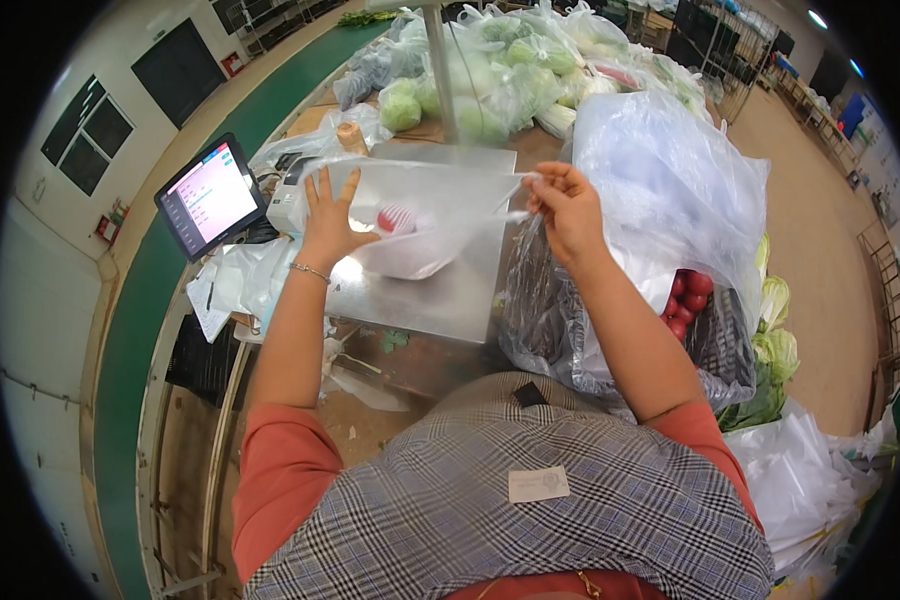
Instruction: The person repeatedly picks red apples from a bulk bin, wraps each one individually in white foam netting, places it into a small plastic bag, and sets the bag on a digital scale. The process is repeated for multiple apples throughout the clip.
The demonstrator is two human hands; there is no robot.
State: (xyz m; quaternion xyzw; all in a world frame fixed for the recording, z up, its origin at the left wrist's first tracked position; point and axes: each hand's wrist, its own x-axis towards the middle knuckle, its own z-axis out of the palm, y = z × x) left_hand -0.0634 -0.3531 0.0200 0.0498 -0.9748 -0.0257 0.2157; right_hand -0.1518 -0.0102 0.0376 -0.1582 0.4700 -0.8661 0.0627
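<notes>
A thin clear plastic bag (450, 191) is stretched between my hands above a flat metal weighing plate (457, 307). My right hand (566, 202) pinches the bag's handle end. At the bag's other side, my left hand (337, 217) has its fingers spread; whether it grips the film cannot be told. Inside or under the film lies a round red item in white foam netting (396, 219), partly blurred by the plastic. Right of the plate stands a dark crate lined with plastic (727, 337), holding several round red vegetables or fruits (694, 289).
A touchscreen monitor (210, 196) stands at the left, by a small white printer (281, 206). Bagged green cabbages (487, 120) are heaped behind the metal post (439, 75). Loose plastic bags (247, 274) lie left; leafy vegetables (776, 352) and more bags (802, 472) are at the right.
</notes>
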